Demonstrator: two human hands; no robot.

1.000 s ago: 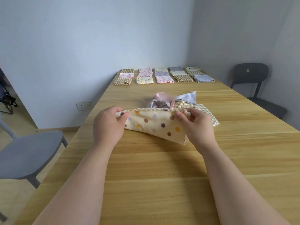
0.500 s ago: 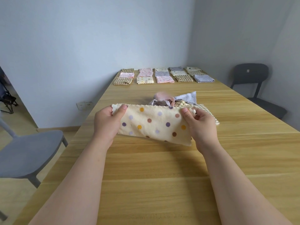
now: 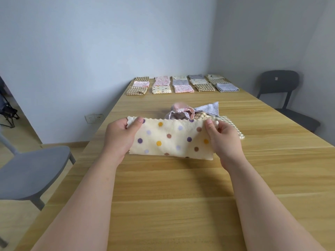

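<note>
**Dotted cloth pinched at both top corners, lower edge hanging free**

The likeliest slip starts at the pinches. Each one holds only a small bit of corner, so an uneven pull could tug the soft fabric out of one side and let the cloth swing down crooked. If the two corners are not brought level, any fold made from here would probably come out skewed.

The left grip [image 3: 120,136] is closed on the upper left corner of the polka-dot cloth [image 3: 172,140], with the thumb on the front face and the fingers curled behind. The right grip [image 3: 224,140] pinches the upper right corner in the same way. Neither is spread open, and both hold only the cloth.

The cloth hangs stretched between them, its wide side across and its dotted face toward the camera, above the near half of the table [image 3: 172,196]. I cannot tell whether the lower edge touches the wood.

Just behind it lies a loose pile of unfolded cloths [image 3: 183,113], which a backward sweep could snag. Well apart, at the far end, folded cloths [image 3: 181,84] sit in neat rows. A grey chair [image 3: 30,171] stands to the left and a dark chair [image 3: 279,86] to the right.
</note>
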